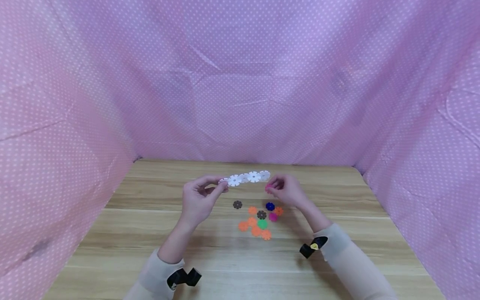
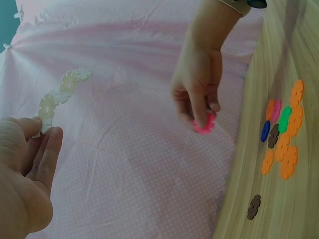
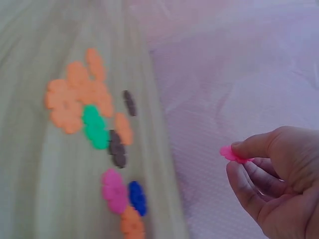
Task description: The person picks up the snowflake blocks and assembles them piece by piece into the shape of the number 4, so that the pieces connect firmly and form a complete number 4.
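Observation:
A chain of several white snowflake discs (image 1: 253, 176), linked edge to edge, is raised above the table. My left hand (image 1: 197, 200) pinches its left end between thumb and fingers; the chain's other end points toward the right hand. In the left wrist view the chain (image 2: 47, 103) slants up from the fingertips. My right hand (image 1: 288, 191) pinches one pink snowflake disc (image 3: 233, 153) by its edge, apart from the chain. Part of that disc is hidden by the thumb and fingers.
Loose discs lie on the wooden table (image 1: 150, 233) between the arms: several orange ones (image 1: 243, 226), a green one (image 1: 262, 224), a dark blue one (image 1: 270, 206), a magenta one (image 1: 273, 217) and two brown ones (image 1: 237, 204). Pink dotted cloth (image 1: 240, 104) hangs around the back and sides.

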`<action>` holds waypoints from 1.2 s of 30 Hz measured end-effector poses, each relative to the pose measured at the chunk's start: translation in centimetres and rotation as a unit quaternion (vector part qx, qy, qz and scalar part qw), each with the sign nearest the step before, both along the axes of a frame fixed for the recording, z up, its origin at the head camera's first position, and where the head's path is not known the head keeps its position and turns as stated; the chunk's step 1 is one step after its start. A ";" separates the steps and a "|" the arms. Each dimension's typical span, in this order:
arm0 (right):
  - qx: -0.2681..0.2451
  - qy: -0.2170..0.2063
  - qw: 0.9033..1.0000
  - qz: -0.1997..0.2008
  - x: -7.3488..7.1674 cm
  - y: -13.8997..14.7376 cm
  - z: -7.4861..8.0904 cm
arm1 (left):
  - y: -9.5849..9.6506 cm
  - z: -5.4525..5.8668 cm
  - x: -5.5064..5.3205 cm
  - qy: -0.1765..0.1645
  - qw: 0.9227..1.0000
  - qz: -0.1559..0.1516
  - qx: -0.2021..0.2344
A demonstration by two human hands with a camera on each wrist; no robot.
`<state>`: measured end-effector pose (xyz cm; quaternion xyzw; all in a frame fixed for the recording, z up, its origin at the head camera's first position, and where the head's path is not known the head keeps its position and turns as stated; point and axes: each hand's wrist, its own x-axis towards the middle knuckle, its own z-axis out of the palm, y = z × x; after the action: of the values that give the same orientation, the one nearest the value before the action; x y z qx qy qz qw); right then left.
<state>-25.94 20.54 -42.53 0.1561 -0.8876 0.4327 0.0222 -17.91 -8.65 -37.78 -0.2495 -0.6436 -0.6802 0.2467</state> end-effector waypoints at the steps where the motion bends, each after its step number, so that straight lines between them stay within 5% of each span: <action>1: -0.006 0.005 1.000 -0.001 0.0 0.1 0.4 | 0.0 0.0 -0.1 0.001 1.000 0.000 0.000; 8: -0.068 0.010 0.998 0.008 0.4 0.6 3.2 | -0.2 0.2 -0.5 -0.002 1.000 0.003 -0.004; 17: -0.183 -0.036 0.982 0.039 1.2 0.9 6.6 | -0.4 0.2 -1.3 -0.018 1.000 0.015 -0.007; 25: -0.277 -0.081 0.954 0.080 1.8 0.5 9.1 | -0.6 0.3 -1.7 -0.019 1.000 0.016 -0.005; 31: -0.322 -0.131 0.930 0.122 2.5 0.2 9.7 | -0.6 0.2 -1.3 -0.033 0.999 0.011 -0.006; 36: -0.335 -0.151 0.922 0.124 4.0 0.4 8.6 | -0.3 -0.6 -0.2 -0.074 0.997 0.007 -0.025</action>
<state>-21.90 20.96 -33.90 0.1815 -0.6574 0.7222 -0.1155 -18.06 -8.97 -38.42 -0.2002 -0.6786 -0.6788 0.1964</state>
